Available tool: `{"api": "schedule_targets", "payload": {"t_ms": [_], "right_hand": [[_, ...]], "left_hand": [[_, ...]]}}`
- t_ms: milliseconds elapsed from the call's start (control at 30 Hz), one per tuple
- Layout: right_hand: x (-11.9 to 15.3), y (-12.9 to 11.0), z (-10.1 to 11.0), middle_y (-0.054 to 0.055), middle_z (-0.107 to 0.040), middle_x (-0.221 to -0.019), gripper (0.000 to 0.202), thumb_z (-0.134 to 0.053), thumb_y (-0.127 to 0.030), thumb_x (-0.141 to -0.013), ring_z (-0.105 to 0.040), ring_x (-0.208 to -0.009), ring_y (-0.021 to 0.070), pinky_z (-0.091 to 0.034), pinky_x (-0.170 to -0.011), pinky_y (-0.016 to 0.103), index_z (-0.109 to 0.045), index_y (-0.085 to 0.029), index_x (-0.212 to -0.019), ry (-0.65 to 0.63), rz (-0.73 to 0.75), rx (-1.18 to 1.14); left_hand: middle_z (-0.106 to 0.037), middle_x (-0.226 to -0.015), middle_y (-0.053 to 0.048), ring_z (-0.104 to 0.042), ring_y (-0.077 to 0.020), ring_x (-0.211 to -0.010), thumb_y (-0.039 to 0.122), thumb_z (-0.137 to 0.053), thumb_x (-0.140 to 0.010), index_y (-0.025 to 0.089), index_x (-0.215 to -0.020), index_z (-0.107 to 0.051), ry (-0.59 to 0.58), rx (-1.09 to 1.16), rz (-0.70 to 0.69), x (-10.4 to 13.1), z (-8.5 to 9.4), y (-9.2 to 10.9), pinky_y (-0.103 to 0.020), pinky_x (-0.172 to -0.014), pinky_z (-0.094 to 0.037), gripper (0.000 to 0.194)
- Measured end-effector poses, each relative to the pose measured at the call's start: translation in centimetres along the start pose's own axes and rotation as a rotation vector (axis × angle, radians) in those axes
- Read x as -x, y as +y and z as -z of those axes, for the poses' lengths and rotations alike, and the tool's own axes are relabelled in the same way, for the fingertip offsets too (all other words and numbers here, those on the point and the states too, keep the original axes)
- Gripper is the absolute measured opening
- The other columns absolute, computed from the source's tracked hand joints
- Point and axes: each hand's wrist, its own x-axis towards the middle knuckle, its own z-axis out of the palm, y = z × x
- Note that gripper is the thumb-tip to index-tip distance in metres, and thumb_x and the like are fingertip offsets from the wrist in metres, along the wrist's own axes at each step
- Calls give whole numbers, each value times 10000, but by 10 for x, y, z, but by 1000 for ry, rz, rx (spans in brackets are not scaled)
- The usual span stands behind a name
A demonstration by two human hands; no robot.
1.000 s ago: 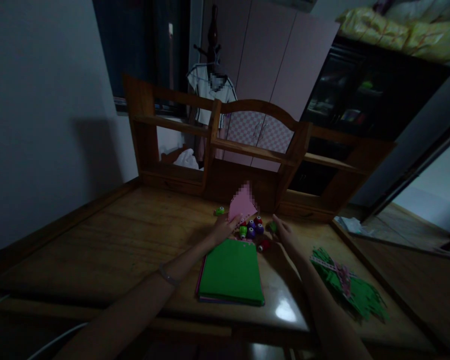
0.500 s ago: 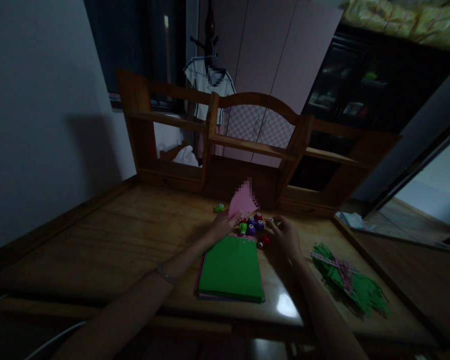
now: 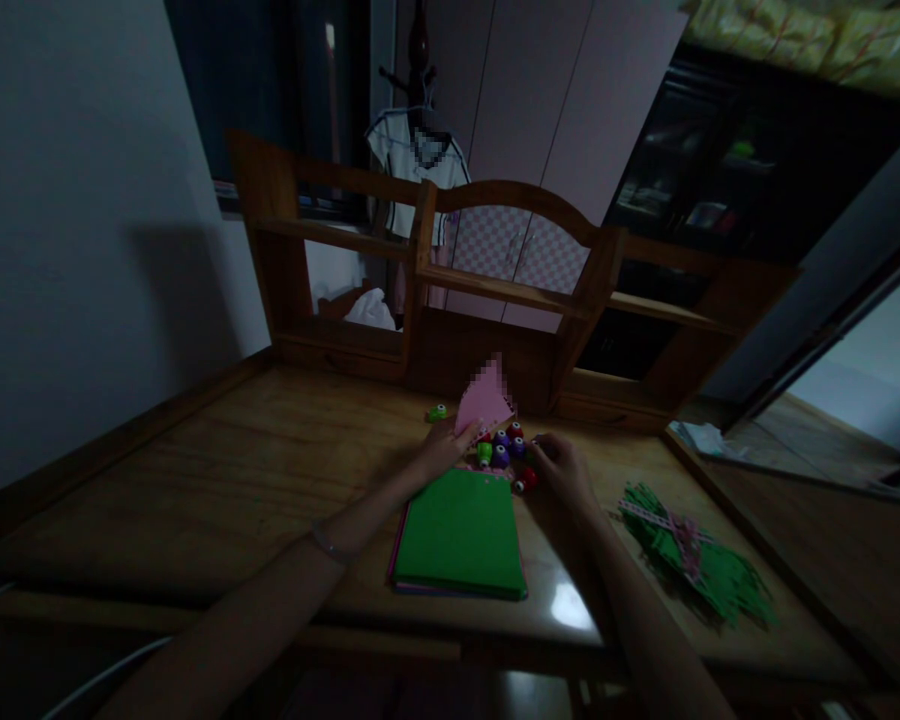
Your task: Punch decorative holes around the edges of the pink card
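My left hand [image 3: 446, 447] is closed on a sheet of pink paper [image 3: 483, 400], held tilted up above the table; its edge looks notched or dotted. My right hand [image 3: 561, 465] pinches a small craft punch [image 3: 536, 440] with a pale top, mostly covered by the fingers. Between the hands sits a cluster of small craft punches [image 3: 501, 456], red, purple and green, with round white tops. A red one [image 3: 525, 481] lies closer to me and a green one [image 3: 437, 412] lies behind my left hand. Below them is a stack of coloured paper with a green sheet [image 3: 459, 535] on top.
Green paper strips [image 3: 709, 560] tied or crossed with pink strips [image 3: 686, 540] lie at the right of the wooden table [image 3: 270, 470]. Small pink paper bits lie at the stack's far edge. A wooden shelf unit [image 3: 487, 285] stands along the back.
My right hand has shifted slightly left, towards the pink paper, and the punch in it shows less. My left hand still holds the paper, nearly in place.
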Motion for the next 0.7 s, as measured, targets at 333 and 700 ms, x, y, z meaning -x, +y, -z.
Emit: {"api": "schedule_targets", "payload": {"t_ms": [333, 700], "right_hand": [[2, -6, 2, 56, -661, -785, 303, -555, -475, -791, -590, -714, 204, -418, -596, 272, -652, -194, -853, -21, -60, 39], [0, -2, 0, 80, -672, -856, 355, -467, -492, -850, -611, -778, 214, -441, -640, 282, -645, -188, -891, -87, 3, 190]], "left_hand": [[-691, -1044, -98, -631, -225, -979, 441, -453, -874, 135, -1074, -649, -14, -3, -22, 0, -1, -8, -354, -905, -477, 415], [-684, -1073, -93, -618, -224, -1016, 438, -439, -881, 131, -1068, -659, -27, -24, -33, 1, 1, -4, -351, -945, -456, 422]]}}
